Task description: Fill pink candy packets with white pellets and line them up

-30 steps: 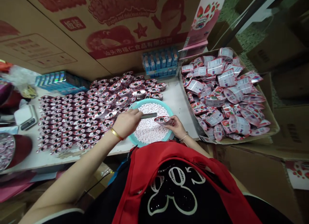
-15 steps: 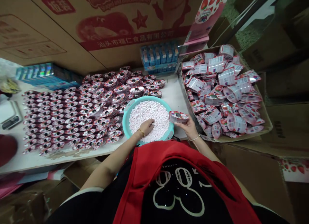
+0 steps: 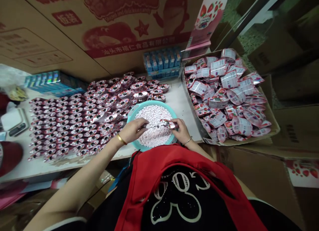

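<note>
A round turquoise basin [image 3: 171, 112] full of small pale pink and white candies [image 3: 154, 138] stands at the table's front edge. My right hand [image 3: 181, 131] grips a red and white printed pack [image 3: 171, 124] over the basin's right side. At the basin's left side is my left hand [image 3: 133, 130], its fingers pressed together over the candies; what they hold, if anything, is too small to make out.
Rows of similar packs [image 3: 74, 124] cover the table [image 3: 178, 98] left of the basin. A carton [image 3: 275, 124] heaped with packs is at the right. Blue boxes [image 3: 163, 63] stand behind; a scale [image 3: 18, 126] lies far left.
My left hand has lifted out of the candies and moved left, its fingers now closed. My right hand has brought its pack leftward over the basin and tilted it. The view has shifted slightly.
</note>
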A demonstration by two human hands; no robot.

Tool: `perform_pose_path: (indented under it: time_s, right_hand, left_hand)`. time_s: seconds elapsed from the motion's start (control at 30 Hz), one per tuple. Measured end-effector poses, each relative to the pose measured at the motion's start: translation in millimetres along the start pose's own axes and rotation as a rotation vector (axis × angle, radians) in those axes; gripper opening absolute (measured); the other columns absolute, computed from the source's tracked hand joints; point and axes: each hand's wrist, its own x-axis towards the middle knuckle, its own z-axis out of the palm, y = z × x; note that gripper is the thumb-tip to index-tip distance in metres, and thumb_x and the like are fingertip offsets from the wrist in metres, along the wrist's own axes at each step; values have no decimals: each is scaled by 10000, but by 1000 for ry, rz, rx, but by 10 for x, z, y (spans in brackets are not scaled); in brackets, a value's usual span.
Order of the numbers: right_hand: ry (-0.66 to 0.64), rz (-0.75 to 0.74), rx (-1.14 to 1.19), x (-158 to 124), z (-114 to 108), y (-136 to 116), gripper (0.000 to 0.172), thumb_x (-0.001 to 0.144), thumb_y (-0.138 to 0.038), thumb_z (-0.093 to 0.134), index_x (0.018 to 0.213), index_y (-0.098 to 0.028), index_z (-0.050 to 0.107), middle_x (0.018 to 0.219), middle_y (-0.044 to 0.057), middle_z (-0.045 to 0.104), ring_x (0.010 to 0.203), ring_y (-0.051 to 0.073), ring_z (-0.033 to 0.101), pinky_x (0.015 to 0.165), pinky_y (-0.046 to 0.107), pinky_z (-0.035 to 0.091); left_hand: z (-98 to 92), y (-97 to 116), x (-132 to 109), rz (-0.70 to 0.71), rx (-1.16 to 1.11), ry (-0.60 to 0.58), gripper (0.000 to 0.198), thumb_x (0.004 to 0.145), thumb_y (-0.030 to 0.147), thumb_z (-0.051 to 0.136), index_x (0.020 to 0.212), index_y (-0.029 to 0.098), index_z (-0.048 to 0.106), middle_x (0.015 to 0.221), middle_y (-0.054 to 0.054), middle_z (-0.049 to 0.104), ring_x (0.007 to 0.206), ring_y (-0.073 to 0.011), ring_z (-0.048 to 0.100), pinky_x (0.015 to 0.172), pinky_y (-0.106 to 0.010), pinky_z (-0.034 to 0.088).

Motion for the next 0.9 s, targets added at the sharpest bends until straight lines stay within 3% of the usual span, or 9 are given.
perform_pose_path:
  time_s: [0.23, 0.4, 0.53, 0.63, 0.67, 0.77, 0.9]
  right_hand:
    - [-43, -7, -9, 39, 159, -69, 330, 694, -100, 548, 999, -224, 547, 1035, 69, 611, 983, 241, 534, 872, 394, 450]
    - [-27, 14, 99, 35, 216, -38, 310, 708, -115, 552, 998, -224, 537, 1050, 66, 604, 1009, 234, 541, 902, 404, 443]
    - [-16, 33, 203, 36, 268, -73, 311, 710, -133, 570, 1006, -226, 541, 986, 50, 611, 948, 223, 570, 846, 390, 477]
    - [-18, -1, 262, 126, 340, -185, 317, 724, -158, 589, 1030, -232, 556, 971, 50, 619, 912, 225, 586, 817, 395, 494]
    - [-21, -18, 282, 179, 366, -234, 317, 738, -175, 593, 1047, -236, 559, 984, 54, 621, 926, 228, 587, 825, 399, 496]
    - [11, -30, 333, 392, 403, -371, 345, 780, -231, 591, 1121, -258, 546, 1026, 53, 616, 1008, 233, 575, 882, 406, 487]
    - [224, 10, 253, 696, 220, -384, 443, 794, -298, 610, 1218, -258, 486, 1129, 77, 574, 1094, 241, 533, 944, 422, 458]
  left_hand:
    - [-306, 638, 216, -101, 498, -240, 240, 903, 184, 353, 922, 166, 592, 927, -106, 607, 875, -232, 558, 696, -353, 453]
    - [-454, 858, 235, -102, 596, -252, 258, 897, 149, 346, 914, 177, 602, 917, -111, 596, 888, -247, 550, 683, -368, 453]
    - [-517, 664, 200, -112, 445, -133, 246, 883, 310, 450, 1064, 190, 565, 1028, -102, 583, 949, -243, 557, 757, -366, 472]
    - [-410, 448, 278, 7, 248, -54, 596, 801, 527, 543, 1281, 193, 424, 1179, -117, 541, 1060, -251, 539, 853, -356, 465]
    - [-358, 386, 339, 56, 207, -62, 603, 805, 531, 536, 1293, 198, 412, 1167, -115, 548, 1055, -245, 546, 857, -349, 462]
    - [-272, 219, 620, 158, 154, -123, 380, 877, 437, 452, 1184, 219, 496, 1015, -82, 592, 935, -204, 578, 798, -316, 461]
    - [-463, -106, 1164, 122, 203, -29, 317, 878, 398, 453, 1124, 212, 523, 1043, -82, 582, 950, -197, 567, 802, -296, 454]
